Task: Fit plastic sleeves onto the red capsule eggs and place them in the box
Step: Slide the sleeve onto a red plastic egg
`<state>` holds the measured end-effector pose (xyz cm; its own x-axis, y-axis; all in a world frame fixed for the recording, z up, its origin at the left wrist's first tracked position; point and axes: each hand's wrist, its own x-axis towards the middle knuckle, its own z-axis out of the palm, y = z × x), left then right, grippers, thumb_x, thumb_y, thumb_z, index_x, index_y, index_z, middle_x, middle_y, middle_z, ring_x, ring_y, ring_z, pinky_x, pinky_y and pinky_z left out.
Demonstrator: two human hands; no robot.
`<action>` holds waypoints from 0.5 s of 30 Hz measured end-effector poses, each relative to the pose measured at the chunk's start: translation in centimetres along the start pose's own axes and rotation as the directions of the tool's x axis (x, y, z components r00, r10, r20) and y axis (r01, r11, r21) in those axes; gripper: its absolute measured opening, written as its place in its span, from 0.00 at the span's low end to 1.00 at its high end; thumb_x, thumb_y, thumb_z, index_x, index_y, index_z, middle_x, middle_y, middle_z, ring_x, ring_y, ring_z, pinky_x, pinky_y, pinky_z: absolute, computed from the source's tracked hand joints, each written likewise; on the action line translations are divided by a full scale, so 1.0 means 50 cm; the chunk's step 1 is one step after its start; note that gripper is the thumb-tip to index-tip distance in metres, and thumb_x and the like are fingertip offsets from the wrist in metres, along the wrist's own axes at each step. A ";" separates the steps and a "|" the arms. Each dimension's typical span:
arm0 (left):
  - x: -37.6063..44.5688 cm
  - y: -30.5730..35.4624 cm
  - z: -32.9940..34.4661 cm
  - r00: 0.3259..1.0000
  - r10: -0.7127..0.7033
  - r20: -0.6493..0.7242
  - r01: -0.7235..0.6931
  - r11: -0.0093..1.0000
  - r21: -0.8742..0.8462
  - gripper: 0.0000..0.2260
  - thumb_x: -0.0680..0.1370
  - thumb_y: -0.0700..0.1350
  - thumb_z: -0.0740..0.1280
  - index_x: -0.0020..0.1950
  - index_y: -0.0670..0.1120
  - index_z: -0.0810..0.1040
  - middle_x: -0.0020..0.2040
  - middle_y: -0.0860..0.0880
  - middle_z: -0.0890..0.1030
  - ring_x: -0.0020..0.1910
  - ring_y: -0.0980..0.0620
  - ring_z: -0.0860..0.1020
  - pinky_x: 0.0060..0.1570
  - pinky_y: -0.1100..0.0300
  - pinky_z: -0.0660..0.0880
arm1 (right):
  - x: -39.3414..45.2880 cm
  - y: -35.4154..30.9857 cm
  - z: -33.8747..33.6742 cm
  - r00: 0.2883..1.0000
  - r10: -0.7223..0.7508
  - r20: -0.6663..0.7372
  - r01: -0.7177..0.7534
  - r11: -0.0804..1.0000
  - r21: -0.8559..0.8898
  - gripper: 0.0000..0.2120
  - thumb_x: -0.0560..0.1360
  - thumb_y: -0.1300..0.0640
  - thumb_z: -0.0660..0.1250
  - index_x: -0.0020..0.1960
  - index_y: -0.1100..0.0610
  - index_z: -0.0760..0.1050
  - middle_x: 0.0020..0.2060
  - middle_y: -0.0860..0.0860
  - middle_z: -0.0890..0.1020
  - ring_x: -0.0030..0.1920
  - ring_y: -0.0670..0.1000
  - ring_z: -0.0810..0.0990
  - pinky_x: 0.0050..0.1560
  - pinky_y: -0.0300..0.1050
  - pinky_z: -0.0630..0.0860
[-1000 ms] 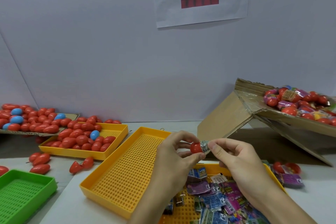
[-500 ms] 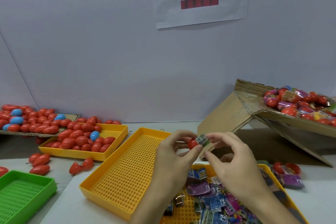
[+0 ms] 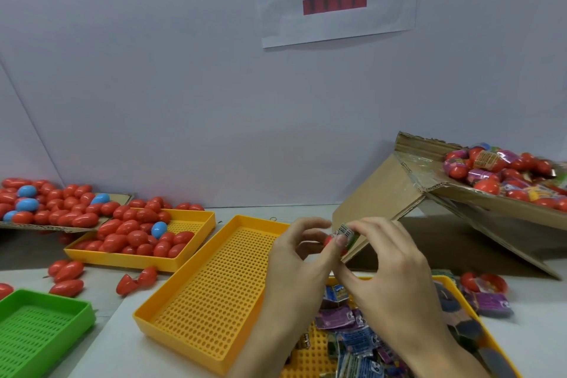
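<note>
While both hands [image 3: 346, 258] pinch egg [image 3: 329, 242] w/ sleeve [image 3: 344, 230], box [image 3: 408, 190] sits just beyond.

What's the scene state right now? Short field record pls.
left hand: pinches red capsule egg
right hand: pinches plastic sleeve at the egg's end
sleeve stock: loose in yellow tray under the hands
bare eggs: yellow tray at left
finished eggs: tilted cardboard box, right
middle yellow tray: nothing in it
green tray: lower left

The scene is viewed from one head-worn camera, angled forward and down, close over the table [image 3: 521, 313] toward the wall [image 3: 153, 86].
</note>
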<state>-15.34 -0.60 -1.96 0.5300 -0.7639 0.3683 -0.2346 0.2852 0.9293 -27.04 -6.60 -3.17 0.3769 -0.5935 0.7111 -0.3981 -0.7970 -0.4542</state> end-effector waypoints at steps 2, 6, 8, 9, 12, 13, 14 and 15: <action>0.001 -0.002 -0.003 0.999 -0.011 0.031 0.010 1.000 0.009 0.11 0.73 0.48 0.74 0.54 0.50 0.83 0.44 0.50 0.85 0.46 0.51 0.84 0.48 0.56 0.82 | 0.001 0.001 0.000 1.000 -0.010 -0.003 0.010 0.999 0.045 0.21 0.68 0.50 0.77 0.59 0.54 0.79 0.52 0.45 0.79 0.53 0.45 0.77 0.54 0.33 0.70; 0.000 0.002 -0.003 0.995 0.027 0.098 -0.027 1.000 0.000 0.06 0.75 0.48 0.72 0.50 0.49 0.85 0.45 0.50 0.86 0.47 0.51 0.85 0.49 0.57 0.82 | 0.001 0.002 -0.002 1.000 0.020 -0.010 -0.019 0.990 0.138 0.23 0.68 0.49 0.76 0.61 0.51 0.77 0.52 0.41 0.78 0.54 0.41 0.76 0.53 0.30 0.69; 0.000 0.001 -0.003 0.995 0.029 0.096 -0.029 1.000 -0.002 0.07 0.74 0.50 0.71 0.48 0.50 0.85 0.44 0.50 0.86 0.46 0.51 0.85 0.49 0.56 0.82 | 0.001 0.003 -0.002 0.999 0.035 -0.016 -0.032 0.988 0.150 0.23 0.68 0.48 0.76 0.61 0.50 0.77 0.52 0.40 0.77 0.53 0.39 0.75 0.51 0.29 0.69; 0.001 0.000 -0.003 0.995 0.025 0.098 -0.025 1.000 0.002 0.07 0.73 0.51 0.71 0.48 0.50 0.85 0.44 0.50 0.86 0.46 0.51 0.85 0.49 0.55 0.82 | 0.000 0.003 -0.002 0.999 0.037 -0.018 -0.034 0.988 0.148 0.24 0.68 0.49 0.76 0.61 0.50 0.76 0.52 0.39 0.77 0.53 0.38 0.74 0.50 0.28 0.69; 0.001 -0.002 -0.005 0.994 0.008 0.106 -0.010 1.000 0.020 0.09 0.74 0.52 0.71 0.48 0.49 0.85 0.43 0.48 0.86 0.45 0.50 0.85 0.49 0.51 0.82 | 0.000 0.006 0.000 0.999 0.039 -0.007 -0.037 0.987 0.158 0.25 0.67 0.51 0.78 0.61 0.49 0.76 0.53 0.40 0.78 0.54 0.38 0.74 0.51 0.29 0.70; 0.001 -0.003 -0.005 0.994 -0.004 0.108 0.001 1.000 0.028 0.10 0.74 0.52 0.71 0.49 0.48 0.84 0.44 0.47 0.86 0.45 0.50 0.85 0.49 0.49 0.82 | -0.001 0.007 0.000 0.999 0.034 0.005 -0.035 0.985 0.167 0.25 0.66 0.52 0.79 0.62 0.49 0.76 0.53 0.39 0.77 0.55 0.37 0.74 0.52 0.29 0.70; -0.001 -0.004 -0.004 0.993 -0.017 0.114 0.012 0.999 0.040 0.11 0.74 0.53 0.72 0.51 0.49 0.83 0.44 0.45 0.85 0.45 0.49 0.85 0.50 0.47 0.82 | -0.001 0.007 0.001 0.999 0.025 0.021 -0.028 0.984 0.175 0.26 0.66 0.53 0.80 0.62 0.48 0.76 0.54 0.38 0.77 0.56 0.37 0.74 0.54 0.29 0.69; -0.002 -0.004 -0.003 0.992 -0.023 0.126 0.015 0.998 0.062 0.12 0.74 0.54 0.72 0.53 0.50 0.82 0.44 0.43 0.84 0.45 0.48 0.84 0.50 0.45 0.81 | -0.001 0.007 0.001 0.999 0.009 0.036 -0.016 0.983 0.182 0.27 0.66 0.54 0.80 0.63 0.47 0.75 0.54 0.37 0.76 0.57 0.37 0.73 0.54 0.28 0.69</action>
<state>-15.20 -0.50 -2.19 0.4287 -0.8370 0.3402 -0.2769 0.2367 0.9313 -27.18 -6.84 -3.39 0.4031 -0.6044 0.6871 -0.2452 -0.7947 -0.5553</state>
